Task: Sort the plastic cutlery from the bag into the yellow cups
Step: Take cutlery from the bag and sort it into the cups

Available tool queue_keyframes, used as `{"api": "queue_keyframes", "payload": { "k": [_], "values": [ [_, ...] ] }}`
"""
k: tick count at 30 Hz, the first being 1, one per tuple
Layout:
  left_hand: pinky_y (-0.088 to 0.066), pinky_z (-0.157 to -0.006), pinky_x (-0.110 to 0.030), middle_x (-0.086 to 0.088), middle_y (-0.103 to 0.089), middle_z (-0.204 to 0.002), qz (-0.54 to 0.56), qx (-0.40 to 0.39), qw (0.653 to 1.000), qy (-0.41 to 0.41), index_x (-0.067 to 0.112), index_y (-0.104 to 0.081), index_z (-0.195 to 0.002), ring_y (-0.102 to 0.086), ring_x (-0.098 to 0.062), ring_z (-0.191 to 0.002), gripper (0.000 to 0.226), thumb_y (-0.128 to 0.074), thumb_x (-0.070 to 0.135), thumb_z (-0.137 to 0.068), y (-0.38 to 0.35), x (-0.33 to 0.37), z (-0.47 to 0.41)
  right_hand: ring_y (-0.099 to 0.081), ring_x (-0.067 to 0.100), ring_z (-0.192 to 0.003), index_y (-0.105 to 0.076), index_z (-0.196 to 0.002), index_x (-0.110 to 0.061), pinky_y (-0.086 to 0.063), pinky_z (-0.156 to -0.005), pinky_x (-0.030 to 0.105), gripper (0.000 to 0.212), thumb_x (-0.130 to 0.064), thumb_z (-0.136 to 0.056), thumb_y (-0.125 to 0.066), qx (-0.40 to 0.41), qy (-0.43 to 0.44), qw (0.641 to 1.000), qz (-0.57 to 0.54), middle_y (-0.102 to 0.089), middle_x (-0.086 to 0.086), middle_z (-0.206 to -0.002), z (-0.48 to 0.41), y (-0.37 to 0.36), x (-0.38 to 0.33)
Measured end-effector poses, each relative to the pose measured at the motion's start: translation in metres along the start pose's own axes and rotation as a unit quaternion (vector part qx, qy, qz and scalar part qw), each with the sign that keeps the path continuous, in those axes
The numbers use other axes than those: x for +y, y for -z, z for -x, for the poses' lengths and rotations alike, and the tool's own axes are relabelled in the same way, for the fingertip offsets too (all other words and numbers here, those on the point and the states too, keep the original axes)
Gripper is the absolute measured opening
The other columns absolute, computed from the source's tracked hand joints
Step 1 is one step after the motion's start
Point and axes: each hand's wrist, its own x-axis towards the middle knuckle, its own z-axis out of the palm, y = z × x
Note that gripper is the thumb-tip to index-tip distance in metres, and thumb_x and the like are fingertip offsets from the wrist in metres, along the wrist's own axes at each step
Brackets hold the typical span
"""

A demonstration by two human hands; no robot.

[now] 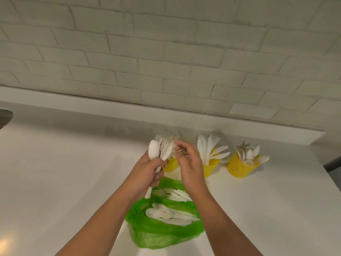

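Note:
My left hand (147, 174) grips a small bunch of white plastic cutlery (154, 152) with spoon bowls pointing up. My right hand (188, 163) is beside it, fingers pinched at the top of the bunch on a piece I cannot make out. Below my wrists lies an open green plastic bag (162, 231) holding several white spoons and forks (169, 215). Three yellow cups stand behind in a row: the left cup (170, 165) with forks, the middle cup (212, 167) with knives, the right cup (239, 167) with spoons.
Everything rests on a white countertop (73, 182) against a white brick wall (166, 52). A low white ledge (239, 124) runs along the wall. The counter's right edge (330, 180) drops off beyond the spoon cup. A grey metal object (4, 117) shows at the far left.

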Motion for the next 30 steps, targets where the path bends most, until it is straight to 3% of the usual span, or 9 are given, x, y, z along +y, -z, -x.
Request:
{"api": "queue_keyframes", "payload": {
  "k": [3, 6, 11, 14, 16, 19, 22, 27, 30],
  "values": [
    [-0.043, -0.049, -0.026, 0.010, -0.066, -0.077, -0.202, 0.016, 0.975, -0.093, 0.027, -0.052, -0.112, -0.056, -0.011, -0.057, 0.019, -0.057, 0.015, -0.098, -0.007, -0.006, -0.001, -0.066, 0.013, -0.085, -0.067, -0.124, -0.027, -0.055, -0.078, 0.029, 0.030, -0.028, -0.095, -0.058, -0.079, -0.088, 0.986, -0.119, -0.070, 0.001, -0.099, 0.014, -0.007, -0.003],
    [-0.052, -0.064, -0.026, 0.010, -0.066, -0.089, -0.336, 0.037, 0.920, -0.199, 0.024, -0.045, -0.110, -0.065, -0.009, -0.074, 0.025, -0.065, 0.021, -0.095, -0.004, -0.015, 0.000, -0.071, 0.025, -0.092, -0.070, -0.111, -0.028, -0.060, -0.082, 0.039, 0.017, -0.018, -0.097, -0.067, -0.021, -0.069, 0.994, -0.088, -0.074, 0.004, -0.102, 0.018, -0.004, 0.001],
    [-0.047, -0.054, -0.040, 0.007, -0.061, -0.079, -0.483, 0.068, 0.838, -0.245, 0.033, -0.027, -0.100, -0.062, -0.022, -0.065, 0.046, -0.071, 0.028, -0.086, -0.001, -0.022, -0.003, -0.058, 0.021, -0.065, -0.072, -0.089, -0.028, -0.050, -0.062, 0.038, 0.018, -0.012, -0.094, -0.070, 0.031, -0.088, 0.993, -0.067, -0.070, 0.002, -0.078, 0.012, 0.003, -0.004],
    [-0.051, -0.057, -0.044, 0.007, -0.065, -0.082, -0.457, 0.078, 0.856, -0.227, 0.028, -0.031, -0.105, -0.065, -0.023, -0.069, 0.045, -0.072, 0.028, -0.087, -0.006, -0.020, -0.005, -0.057, 0.016, -0.064, -0.074, -0.096, -0.020, -0.047, -0.059, 0.036, 0.014, -0.018, -0.101, -0.062, -0.013, -0.102, 0.991, -0.088, -0.068, 0.008, -0.077, 0.010, 0.003, -0.010],
    [-0.054, -0.060, -0.045, 0.005, -0.068, -0.085, -0.455, 0.088, 0.860, -0.215, 0.025, -0.035, -0.107, -0.067, -0.024, -0.073, 0.042, -0.072, 0.028, -0.087, -0.006, -0.017, -0.008, -0.055, 0.017, -0.069, -0.074, -0.104, -0.015, -0.047, -0.063, 0.037, 0.026, -0.032, -0.101, -0.056, -0.037, -0.112, 0.984, -0.130, -0.066, 0.014, -0.084, 0.012, 0.005, -0.011],
    [-0.054, -0.060, -0.044, 0.001, -0.069, -0.083, -0.503, 0.078, 0.836, -0.203, 0.027, -0.036, -0.106, -0.066, -0.026, -0.070, 0.038, -0.069, 0.026, -0.087, -0.003, -0.016, -0.012, -0.061, 0.017, -0.079, -0.070, -0.117, -0.026, -0.053, -0.070, 0.032, 0.032, -0.045, -0.092, -0.060, -0.088, -0.098, 0.988, -0.086, -0.068, 0.009, -0.102, 0.016, 0.008, -0.009],
    [-0.053, -0.058, -0.041, -0.003, -0.070, -0.087, -0.550, 0.050, 0.808, -0.204, 0.023, -0.039, -0.112, -0.067, -0.029, -0.073, 0.042, -0.071, 0.022, -0.084, -0.006, -0.018, -0.013, -0.067, 0.009, -0.087, -0.062, -0.116, -0.031, -0.057, -0.077, 0.028, 0.021, -0.022, -0.097, -0.064, -0.107, -0.072, 0.992, 0.013, -0.070, -0.010, -0.100, 0.015, 0.008, -0.008],
    [-0.053, -0.059, -0.040, 0.005, -0.068, -0.082, -0.468, 0.010, 0.861, -0.201, 0.025, -0.039, -0.100, -0.066, -0.013, -0.069, 0.039, -0.075, 0.024, -0.085, -0.006, -0.025, -0.015, -0.064, 0.007, -0.083, -0.062, -0.105, -0.022, -0.051, -0.070, 0.021, 0.016, -0.010, -0.099, -0.055, -0.090, -0.047, 0.992, 0.072, -0.069, -0.007, -0.094, 0.009, 0.016, -0.014],
    [-0.054, -0.061, -0.041, 0.010, -0.069, -0.083, -0.466, -0.015, 0.857, -0.219, 0.031, -0.043, -0.102, -0.065, -0.008, -0.068, 0.031, -0.071, 0.037, -0.090, 0.002, -0.024, -0.016, -0.060, 0.002, -0.074, -0.063, -0.103, -0.021, -0.045, -0.063, 0.016, 0.013, -0.010, -0.100, -0.055, -0.086, -0.035, 0.991, 0.093, -0.066, -0.009, -0.084, 0.002, 0.025, -0.021]
  ]
}}
